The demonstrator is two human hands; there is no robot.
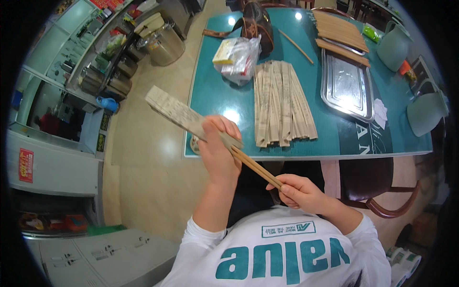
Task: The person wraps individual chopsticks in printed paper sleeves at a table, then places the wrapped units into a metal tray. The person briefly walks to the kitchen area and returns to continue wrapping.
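Observation:
My left hand [220, 150] grips a stack of printed paper chopstick sleeves [175, 109] that slants up to the left, past the table's near edge. A pair of wooden chopsticks [257, 168] runs from the lower end of this stack down to my right hand [301, 192], which pinches their other ends. Their upper tips meet the sleeve opening; how far in they reach is hidden by my left hand. Beyond my hands, a fanned pile of long paper sleeves [281, 104] lies on the green table [222, 104]. Whether these hold chopsticks is hard to tell.
At the right a metal tray [348, 86] lies below a heap of wooden chopsticks [340, 30]. Two pale green pitchers [394, 46] stand beyond it. A single chopstick [296, 46], a plastic bag [238, 59] and a dark brown bag [260, 25] are farther back. A chair [365, 179] sits right.

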